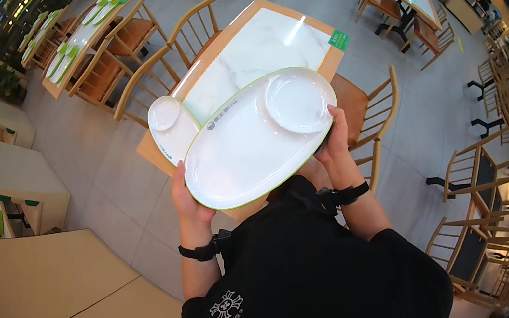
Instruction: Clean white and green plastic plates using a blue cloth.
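Both of my hands hold a large oval white plate (234, 157) with a green edge and a round recess at its far right end. My left hand (191, 195) grips the near left rim, and my right hand (334, 137) grips the right end by the recess, thumb on top. Under and beyond it is a table (261, 42) with a marble-patterned top and wooden border. A second white plate (181, 133) of the same kind lies at the table's left end, partly covered by the held one. Dark print marks both plates.
Wooden chairs (144, 79) line the table's left side, and another chair (364, 103) stands close on the right. A green card (339, 40) with writing sits at the table's far right corner. Beige cabinets (26, 183) stand on the left. Another table (81, 39) carries several green-edged plates.
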Motion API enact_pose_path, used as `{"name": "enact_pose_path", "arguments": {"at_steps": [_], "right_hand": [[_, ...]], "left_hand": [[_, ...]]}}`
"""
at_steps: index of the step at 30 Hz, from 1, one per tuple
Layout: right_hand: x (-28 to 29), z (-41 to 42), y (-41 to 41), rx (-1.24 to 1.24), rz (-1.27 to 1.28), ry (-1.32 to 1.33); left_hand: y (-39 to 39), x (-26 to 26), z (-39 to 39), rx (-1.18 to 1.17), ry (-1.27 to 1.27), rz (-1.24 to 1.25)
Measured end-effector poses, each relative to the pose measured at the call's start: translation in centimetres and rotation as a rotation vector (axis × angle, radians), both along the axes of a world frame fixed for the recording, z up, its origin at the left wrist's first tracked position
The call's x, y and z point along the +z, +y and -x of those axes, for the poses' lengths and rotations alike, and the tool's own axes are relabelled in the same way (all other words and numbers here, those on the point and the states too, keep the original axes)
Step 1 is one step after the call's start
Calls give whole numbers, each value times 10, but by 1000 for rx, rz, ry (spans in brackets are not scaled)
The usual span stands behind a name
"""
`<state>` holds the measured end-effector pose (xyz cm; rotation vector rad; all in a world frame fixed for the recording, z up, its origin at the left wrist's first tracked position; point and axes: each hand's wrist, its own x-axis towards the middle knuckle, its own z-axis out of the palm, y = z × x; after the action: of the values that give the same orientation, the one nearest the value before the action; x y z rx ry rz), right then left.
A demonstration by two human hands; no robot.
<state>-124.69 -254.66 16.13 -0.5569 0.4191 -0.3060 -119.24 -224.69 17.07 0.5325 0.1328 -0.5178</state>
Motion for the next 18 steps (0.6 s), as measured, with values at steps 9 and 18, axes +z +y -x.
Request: {"name": "enact_pose_path", "arguments": {"at_steps": [9,18], "right_hand": [[-33,-3,-15,-68,182,97],[-4,-4,-20,-327,672,179]], "left_hand": [[10,-16,8,-24,65,-166],[10,-11,18,34,-98,-296]]}}
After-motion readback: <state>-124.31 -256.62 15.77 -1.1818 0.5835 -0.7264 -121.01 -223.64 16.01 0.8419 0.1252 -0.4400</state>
